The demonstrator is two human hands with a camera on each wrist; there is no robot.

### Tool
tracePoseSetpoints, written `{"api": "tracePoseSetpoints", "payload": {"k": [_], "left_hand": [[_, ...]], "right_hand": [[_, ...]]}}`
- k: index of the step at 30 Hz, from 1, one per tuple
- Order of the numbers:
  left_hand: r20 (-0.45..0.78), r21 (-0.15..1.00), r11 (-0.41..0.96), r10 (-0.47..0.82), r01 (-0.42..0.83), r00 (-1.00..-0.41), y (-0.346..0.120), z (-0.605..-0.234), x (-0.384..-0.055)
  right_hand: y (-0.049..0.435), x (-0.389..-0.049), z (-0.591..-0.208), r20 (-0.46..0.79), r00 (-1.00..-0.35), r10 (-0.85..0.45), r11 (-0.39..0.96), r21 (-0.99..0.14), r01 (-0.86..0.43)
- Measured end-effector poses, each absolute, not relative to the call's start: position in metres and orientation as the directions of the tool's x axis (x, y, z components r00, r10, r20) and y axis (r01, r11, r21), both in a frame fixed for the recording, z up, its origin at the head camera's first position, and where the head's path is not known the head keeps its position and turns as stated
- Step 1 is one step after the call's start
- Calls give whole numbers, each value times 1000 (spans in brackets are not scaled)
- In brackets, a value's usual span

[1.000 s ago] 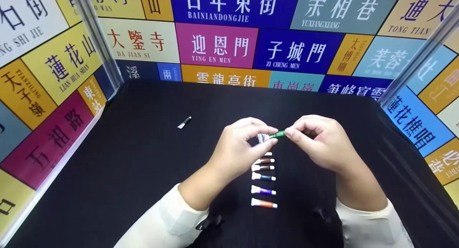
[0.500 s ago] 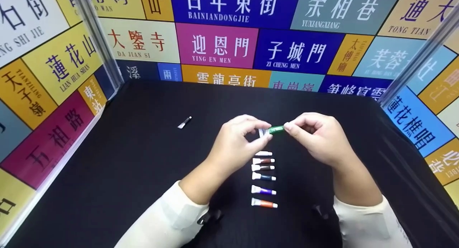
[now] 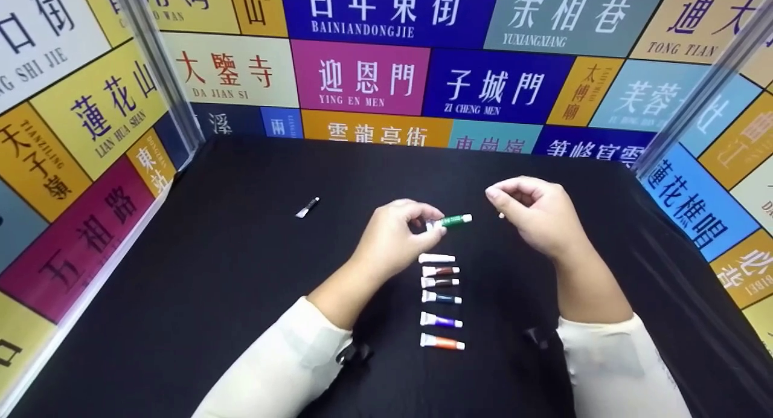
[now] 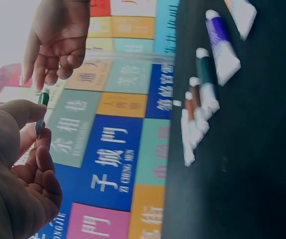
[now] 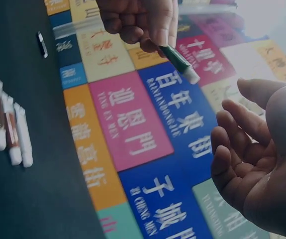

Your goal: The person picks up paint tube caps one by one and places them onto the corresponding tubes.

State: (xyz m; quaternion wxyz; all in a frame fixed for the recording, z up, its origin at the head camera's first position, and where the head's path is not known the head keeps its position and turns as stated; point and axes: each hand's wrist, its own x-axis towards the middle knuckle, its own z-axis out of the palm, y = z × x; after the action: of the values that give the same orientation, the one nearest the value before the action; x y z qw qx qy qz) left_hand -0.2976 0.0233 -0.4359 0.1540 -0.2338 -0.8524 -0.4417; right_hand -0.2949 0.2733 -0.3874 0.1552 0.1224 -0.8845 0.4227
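In the head view my left hand (image 3: 401,234) pinches a green paint tube (image 3: 454,220) between thumb and fingers. Its white cap points right, and my fingers hide part of its pale crimped end. To the right my right hand (image 3: 537,215) is lifted, its fingers loosely bent and apart from the tube. The right wrist view shows nothing between the thumb and fingers of that right hand (image 5: 262,149). A column of paint tubes lies below the hands: white (image 3: 437,258), reddish brown (image 3: 441,271), dark brown (image 3: 440,282), dark blue-green (image 3: 441,298), purple (image 3: 441,321) and orange (image 3: 442,342).
A black paint tube (image 3: 308,207) lies alone on the left of the black-covered table (image 3: 241,285). One small pale thing (image 4: 176,103) sits near the table's far part, too small to identify. Panels with street names (image 3: 362,77) enclose the back and sides.
My right hand has let go of the green tube's capped end and moved up and right. The left hand keeps the tube and has shifted slightly left.
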Motion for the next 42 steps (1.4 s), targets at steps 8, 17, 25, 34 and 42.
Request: {"api": "tracePoseSetpoints", "payload": {"k": [8,17,25,34,42], "left_hand": [[309,732,520,323,441,-894,26,-456,-326],[132,741,583,359,333,-924,27,-482,-352],[-4,737,640,326,218,-945,27,-493,-367],[-115,709,691,309,140,-944,29,-498,-373],[-123,636,755,305,160,-944,36,-500,-372]], "right_hand": [[291,-335,-418,255,-966,-38,649,-729,-218],[313,-374,-452,104,-994,-23,717,-691,-89],[335,-396,-472,38,-999,-20,760,-649,-40],[348,-406,-483,18,-1000,-4,796,-606,-14],[353,-411,-490,15,-1000,-17,810,-586,-22]]}}
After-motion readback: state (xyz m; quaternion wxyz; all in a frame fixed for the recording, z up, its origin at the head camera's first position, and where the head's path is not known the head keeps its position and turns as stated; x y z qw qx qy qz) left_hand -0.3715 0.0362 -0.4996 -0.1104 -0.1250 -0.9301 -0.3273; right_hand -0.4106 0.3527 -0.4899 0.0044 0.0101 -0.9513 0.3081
